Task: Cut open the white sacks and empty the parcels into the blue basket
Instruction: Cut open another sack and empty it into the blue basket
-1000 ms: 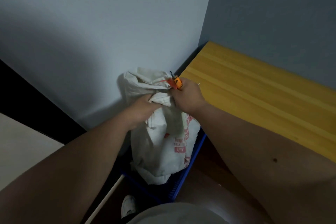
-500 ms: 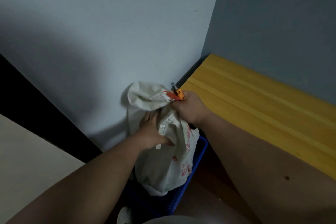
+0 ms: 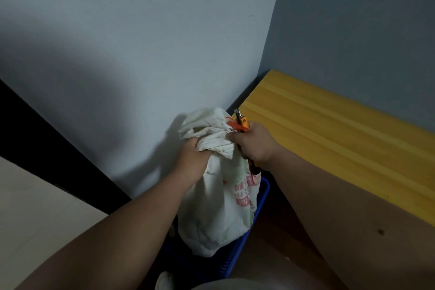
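Big pale grey-blue painted wall (image 3: 131, 54) fills most of the view, meeting a darker grey wall (image 3: 364, 26) at a corner on the right. Along that darker wall runs a yellow wooden tabletop with lengthwise grain stripes (image 3: 329, 134), its near corner sitting just beside the sack's top. There's a black strip (image 3: 47, 143) at the foot of the pale wall on the left, with light beige floor (image 3: 30, 207) below it.

Down in the corner is the white woven sack with red printed lettering (image 3: 219, 214), standing upright with its bottom inside the blue plastic slatted basket (image 3: 237, 256). The sack's neck is bunched up and floppy on top, and it's pretty full-looking lower down. Can't see any parcels, the sack hides whatever's in it.

The left hand (image 3: 191, 160) has its fingers curled tight round the gathered neck of the sack, a proper fistful of cloth. The right hand (image 3: 254, 146) is wrapped round an orange and black utility knife (image 3: 242, 122), tip poking up above the knuckles right against the sack's bunched top, where a bit of orange-red tie (image 3: 231, 122) shows. Handle end sticks out below the wrist.

Bottom edge has a small white shoe tip (image 3: 164, 281), partly cut off.
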